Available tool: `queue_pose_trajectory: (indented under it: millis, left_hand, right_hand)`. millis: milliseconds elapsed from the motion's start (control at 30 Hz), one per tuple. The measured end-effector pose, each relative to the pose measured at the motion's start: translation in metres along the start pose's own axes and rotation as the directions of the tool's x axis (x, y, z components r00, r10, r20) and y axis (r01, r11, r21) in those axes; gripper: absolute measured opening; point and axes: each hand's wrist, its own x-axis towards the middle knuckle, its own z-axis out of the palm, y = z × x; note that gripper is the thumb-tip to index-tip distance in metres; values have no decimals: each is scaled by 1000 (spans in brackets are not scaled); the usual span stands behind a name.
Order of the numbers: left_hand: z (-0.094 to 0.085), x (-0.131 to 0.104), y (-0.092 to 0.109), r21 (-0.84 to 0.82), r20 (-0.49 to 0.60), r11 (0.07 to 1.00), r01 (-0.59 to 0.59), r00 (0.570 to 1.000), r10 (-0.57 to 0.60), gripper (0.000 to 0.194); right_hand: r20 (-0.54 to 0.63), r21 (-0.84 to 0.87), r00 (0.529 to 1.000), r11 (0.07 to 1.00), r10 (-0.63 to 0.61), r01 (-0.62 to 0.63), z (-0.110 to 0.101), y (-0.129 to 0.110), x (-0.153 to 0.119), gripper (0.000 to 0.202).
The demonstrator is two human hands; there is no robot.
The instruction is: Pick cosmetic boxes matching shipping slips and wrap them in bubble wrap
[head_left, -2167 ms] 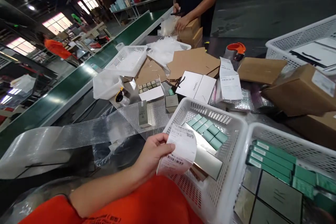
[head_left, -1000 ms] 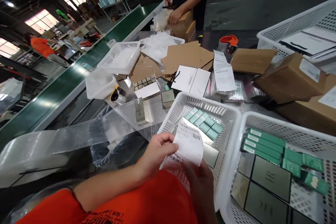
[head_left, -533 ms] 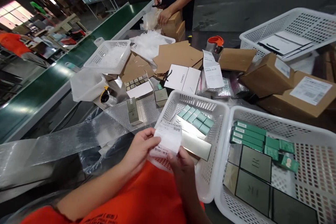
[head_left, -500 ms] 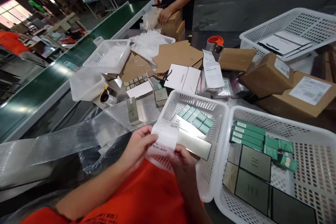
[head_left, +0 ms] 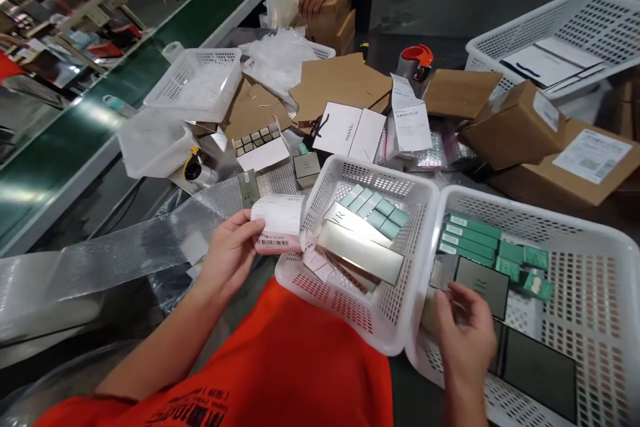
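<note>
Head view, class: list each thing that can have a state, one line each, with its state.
Left hand: pinching curled shipping label.
Right hand: reaching into right basket, fingers on a dark flat box.
Middle basket: holding boxes.
Cardboard box: closed, labelled.

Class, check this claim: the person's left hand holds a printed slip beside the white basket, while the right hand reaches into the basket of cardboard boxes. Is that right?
Not quite. In the head view the right hand reaches into a white basket of dark flat boxes and green cartons, not cardboard boxes. The left hand does hold the printed slip.
</note>
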Motion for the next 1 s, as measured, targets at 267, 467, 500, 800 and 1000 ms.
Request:
queue_pose_trajectory:
  millis: [267, 467, 500, 800, 1000]
  left_hand:
    - [3, -6, 2, 5, 17, 1000, 1, 1000, -1, 22]
    - [-4, -8, 2, -7, 8, 1000, 11, 1000, -11, 19]
    - [-6, -8, 2, -13, 2, 1000, 6, 1000, -6, 19]
    - [-19, -9, 4, -51, -30, 999, -10, 1000, 8, 16]
    - [-20, -8, 3, -29, -7, 1000, 8, 1000, -8, 17]
  right_hand:
    - [572, -109, 657, 749, -491, 654, 54, -6, 24, 58]
    - [572, 16, 672, 825, -471, 565, 64, -14, 42, 64]
    - [553, 34, 698, 850, -454, 525, 62, -18, 45, 65]
    - [428, 156, 893, 985, -139, 79, 37, -41, 63, 76]
    - [382, 87, 895, 973, -232, 215, 46, -33, 60, 72]
